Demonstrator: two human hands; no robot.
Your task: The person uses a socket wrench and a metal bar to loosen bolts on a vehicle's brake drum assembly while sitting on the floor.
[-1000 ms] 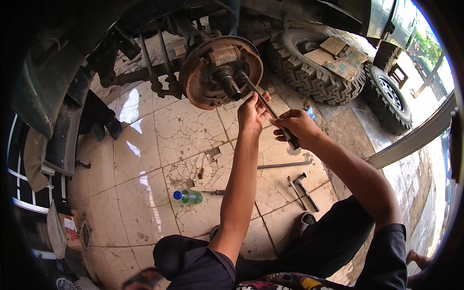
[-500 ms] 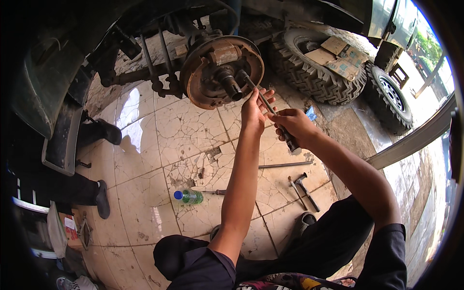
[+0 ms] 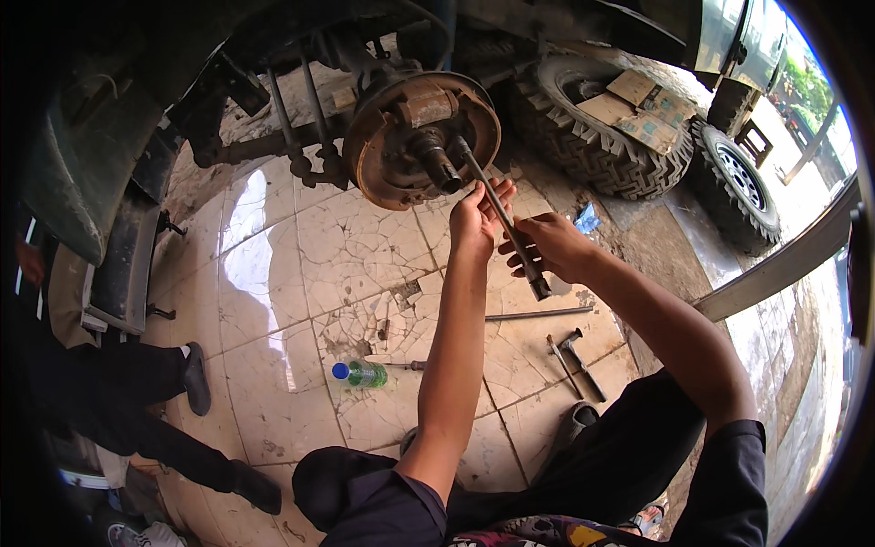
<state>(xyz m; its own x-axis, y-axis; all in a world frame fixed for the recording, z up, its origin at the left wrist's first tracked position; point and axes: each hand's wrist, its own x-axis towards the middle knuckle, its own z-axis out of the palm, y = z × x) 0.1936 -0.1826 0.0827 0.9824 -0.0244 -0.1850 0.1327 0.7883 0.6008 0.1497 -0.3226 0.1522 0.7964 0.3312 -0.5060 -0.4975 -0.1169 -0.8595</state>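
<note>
A long metal bar (image 3: 497,202) slants before me, with a thicker head at the far end and a socket-like near end. My left hand (image 3: 474,221) holds its middle, thumb and fingers around the shaft. Closer to the near end, my right hand (image 3: 558,246) has its thumb on one side of the bar and its loosely spread fingers behind it. The bar's far end is beside the spindle (image 3: 437,164) of a rusty round wheel hub plate (image 3: 374,169); whether they touch, I cannot tell.
On the cracked tile floor (image 3: 273,401) lie a green bottle with a blue cap (image 3: 365,373), a rod (image 3: 538,314) and a hammer-like tool (image 3: 583,366). Large tires (image 3: 629,173) with cardboard (image 3: 652,118) stand at the far right. Another person's legs (image 3: 146,374) are at left.
My right hand's fingers have loosened and spread, and the bar's near end has tipped slightly down and left. At left, the other person's legs have moved toward me.
</note>
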